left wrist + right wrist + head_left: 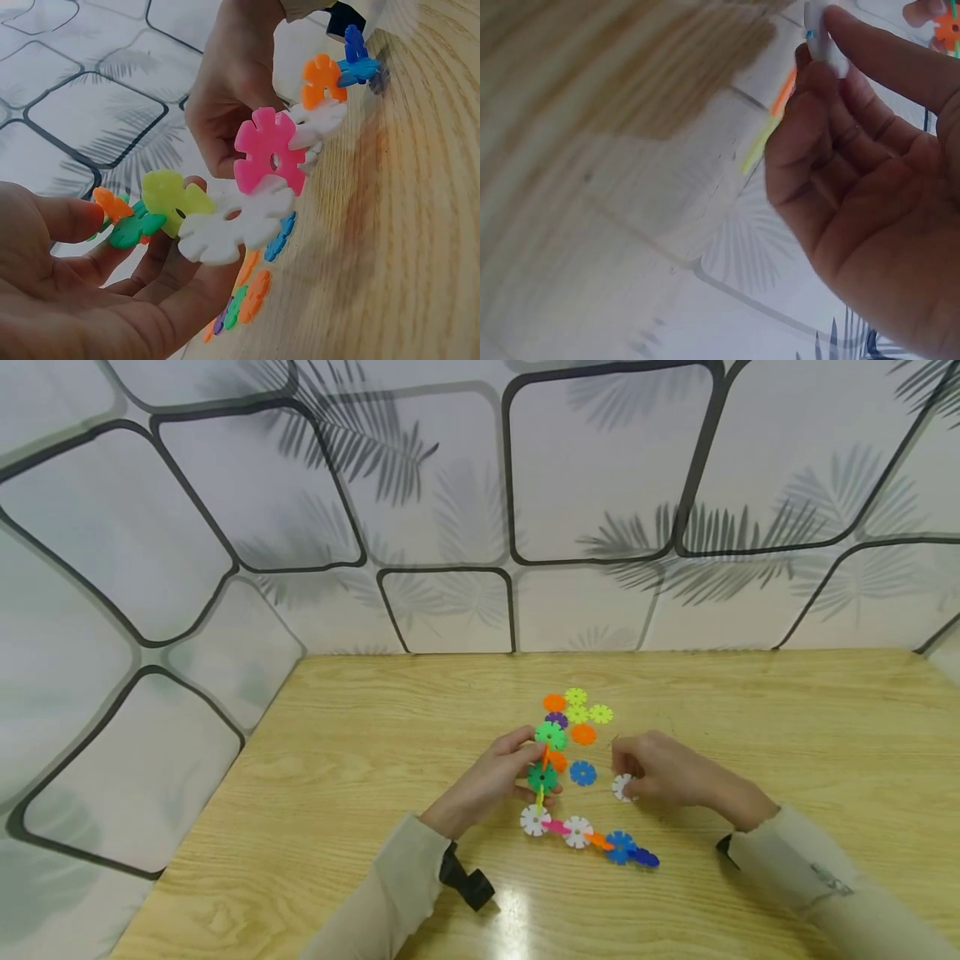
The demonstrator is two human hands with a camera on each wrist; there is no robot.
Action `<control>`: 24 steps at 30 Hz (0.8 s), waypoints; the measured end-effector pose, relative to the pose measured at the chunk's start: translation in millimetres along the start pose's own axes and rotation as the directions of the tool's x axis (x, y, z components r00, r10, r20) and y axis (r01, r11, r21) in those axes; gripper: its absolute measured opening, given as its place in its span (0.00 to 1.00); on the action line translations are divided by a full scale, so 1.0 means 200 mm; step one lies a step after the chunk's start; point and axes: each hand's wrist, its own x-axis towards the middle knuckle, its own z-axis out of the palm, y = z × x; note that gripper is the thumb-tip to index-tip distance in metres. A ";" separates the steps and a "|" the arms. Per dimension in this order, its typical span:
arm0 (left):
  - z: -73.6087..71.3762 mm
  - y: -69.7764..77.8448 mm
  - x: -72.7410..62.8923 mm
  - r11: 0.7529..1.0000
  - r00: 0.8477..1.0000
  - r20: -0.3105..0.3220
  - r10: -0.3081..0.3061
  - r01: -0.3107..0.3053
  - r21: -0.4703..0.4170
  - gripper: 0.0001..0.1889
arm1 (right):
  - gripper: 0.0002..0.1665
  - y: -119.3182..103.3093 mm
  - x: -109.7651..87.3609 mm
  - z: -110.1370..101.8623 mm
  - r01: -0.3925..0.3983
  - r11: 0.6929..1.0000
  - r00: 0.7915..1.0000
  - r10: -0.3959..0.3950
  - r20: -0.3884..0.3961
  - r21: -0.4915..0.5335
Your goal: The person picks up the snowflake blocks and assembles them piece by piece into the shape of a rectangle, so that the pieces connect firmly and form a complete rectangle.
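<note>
My left hand (495,770) holds a chain of interlocked plastic snowflake discs by its upper end, thumb and fingers around the orange and green pieces (137,226). From there the chain runs through a yellow disc (177,201), a white disc (238,220) and a pink disc (271,150). It bends right along the table to an orange disc, a blue disc (620,847) and a dark blue end disc (646,857). To the right, my right hand (667,770) pinches a single white disc (821,41) between thumb and fingertips, apart from the chain.
Loose discs lie on the wooden table (360,760) beyond and between the hands: a blue one (582,772), an orange one (583,734), a purple one (557,720) and several yellow ones (601,714). A patterned wall covering (450,610) stands along the table's far edge.
</note>
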 end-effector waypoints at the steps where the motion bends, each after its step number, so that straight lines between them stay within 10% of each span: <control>1: 0.00 0.00 0.00 1.000 1.000 0.001 0.002 -0.002 0.003 0.15 | 0.14 0.00 0.00 0.00 -0.005 1.000 1.000 0.005 -0.003 0.029; 17: 0.00 -0.01 0.01 0.964 0.984 -0.178 0.006 0.041 0.263 0.15 | 0.06 -0.10 0.03 -0.02 0.051 0.936 0.977 0.025 -0.211 0.348; 24: 0.00 -0.01 0.00 0.973 0.985 -0.175 0.006 0.034 0.229 0.13 | 0.07 -0.14 0.07 0.02 0.070 0.908 0.979 0.016 -0.202 0.413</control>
